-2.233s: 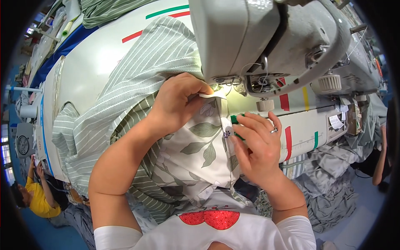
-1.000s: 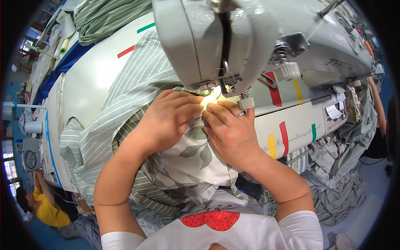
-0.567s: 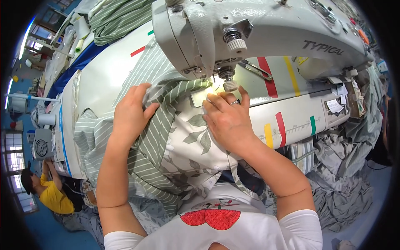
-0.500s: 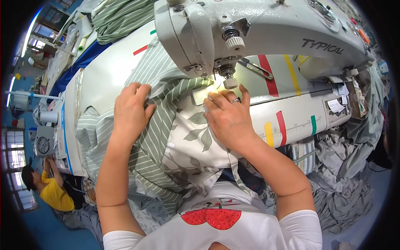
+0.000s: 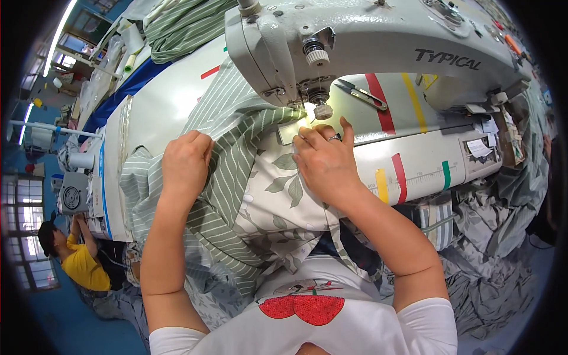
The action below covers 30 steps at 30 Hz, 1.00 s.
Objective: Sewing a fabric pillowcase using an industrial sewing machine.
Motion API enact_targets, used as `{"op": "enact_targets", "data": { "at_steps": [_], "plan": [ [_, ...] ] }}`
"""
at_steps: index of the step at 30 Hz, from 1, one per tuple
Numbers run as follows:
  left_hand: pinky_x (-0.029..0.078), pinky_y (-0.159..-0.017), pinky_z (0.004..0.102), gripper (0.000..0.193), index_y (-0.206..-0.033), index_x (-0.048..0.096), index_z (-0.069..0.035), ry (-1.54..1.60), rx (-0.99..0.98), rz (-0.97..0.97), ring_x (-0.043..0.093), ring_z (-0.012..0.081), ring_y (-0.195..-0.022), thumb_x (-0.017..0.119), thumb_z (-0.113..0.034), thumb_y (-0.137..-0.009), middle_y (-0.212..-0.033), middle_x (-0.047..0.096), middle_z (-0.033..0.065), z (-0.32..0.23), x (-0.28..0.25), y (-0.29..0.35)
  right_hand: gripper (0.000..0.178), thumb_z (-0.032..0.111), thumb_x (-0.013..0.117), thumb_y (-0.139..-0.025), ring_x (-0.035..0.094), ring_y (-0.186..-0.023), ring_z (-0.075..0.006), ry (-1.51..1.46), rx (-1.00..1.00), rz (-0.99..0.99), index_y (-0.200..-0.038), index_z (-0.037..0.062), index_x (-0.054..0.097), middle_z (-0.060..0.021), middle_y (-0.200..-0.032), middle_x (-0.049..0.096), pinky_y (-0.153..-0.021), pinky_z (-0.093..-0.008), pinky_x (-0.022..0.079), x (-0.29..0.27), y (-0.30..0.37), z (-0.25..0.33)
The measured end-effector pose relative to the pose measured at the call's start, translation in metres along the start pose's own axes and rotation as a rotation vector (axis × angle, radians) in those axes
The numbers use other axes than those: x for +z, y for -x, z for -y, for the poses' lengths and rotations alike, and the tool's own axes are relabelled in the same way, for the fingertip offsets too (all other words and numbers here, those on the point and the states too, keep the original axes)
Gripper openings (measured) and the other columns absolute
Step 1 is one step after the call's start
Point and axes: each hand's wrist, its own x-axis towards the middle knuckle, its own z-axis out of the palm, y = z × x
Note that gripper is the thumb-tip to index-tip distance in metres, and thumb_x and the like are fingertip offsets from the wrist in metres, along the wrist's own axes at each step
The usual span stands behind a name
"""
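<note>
A sewing machine (image 5: 378, 50) stands in front of me, its lit needle area above the bed. Under the presser foot runs green-and-white striped fabric (image 5: 231, 171), joined by pale leaf-printed fabric (image 5: 278, 195) that drapes toward my lap. My left hand (image 5: 184, 165) is closed on the striped fabric, left of the needle. Close to the needle, my right hand (image 5: 326, 161) holds the edge of the leaf-printed fabric between thumb and fingertips, its little finger raised and a ring on one finger. The fingertips partly hide the fabric edge there.
Thread snips (image 5: 362, 94) lie on the machine bed behind my right hand. Coloured tape strips (image 5: 400, 177) mark the table. Striped cloth (image 5: 183, 29) is heaped at the far left, grey cloth (image 5: 491, 284) at the right. A person in yellow (image 5: 86, 266) works at the left.
My left hand's fingers and thumb have drawn together on the striped fabric. My right hand stays beside the needle, with only a slight shift. The whole view has shifted slightly.
</note>
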Motion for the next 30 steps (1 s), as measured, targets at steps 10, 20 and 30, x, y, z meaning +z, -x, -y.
{"op": "enact_targets", "data": {
  "at_steps": [10, 20, 30],
  "plan": [
    [0.047, -0.066, 0.0417, 0.007, -0.087, 0.057, -0.003, 0.262, -0.193, 0.094, 0.06, 0.0339, -0.075, 0.063, -0.008, -0.085, -0.079, 0.06, 0.0147, 0.005, 0.006, 0.011, 0.026, 0.019, 0.068, -0.081, 0.056, -0.109, -0.0232, -0.008, -0.007, -0.005, -0.105, 0.0091, 0.067, -0.0044, -0.112, 0.063, -0.107, -0.0578, 0.023, 0.002, -0.001, -0.001],
    [0.046, -0.056, 0.0398, 0.005, -0.093, 0.057, -0.003, 0.372, -0.109, -0.145, 0.059, 0.0331, -0.063, 0.058, -0.003, -0.087, -0.076, 0.059, 0.0165, -0.079, -0.078, 0.0, 0.023, 0.019, 0.067, -0.08, 0.056, -0.109, -0.0236, -0.02, -0.003, -0.02, -0.1, 0.0075, 0.068, -0.0048, -0.112, 0.062, -0.107, -0.0578, 0.022, 0.0, 0.002, -0.004],
    [0.051, -0.073, 0.042, 0.031, -0.111, 0.056, -0.003, 0.866, 0.406, 0.613, 0.063, 0.037, -0.083, 0.056, -0.002, -0.08, -0.096, 0.064, 0.0174, -0.116, -0.044, 0.02, 0.022, 0.005, 0.057, -0.075, 0.055, -0.109, -0.0249, -0.003, -0.049, -0.002, -0.094, 0.0023, 0.068, -0.0083, -0.112, 0.061, -0.109, -0.0593, 0.019, -0.002, -0.002, -0.003]
  ]
}}
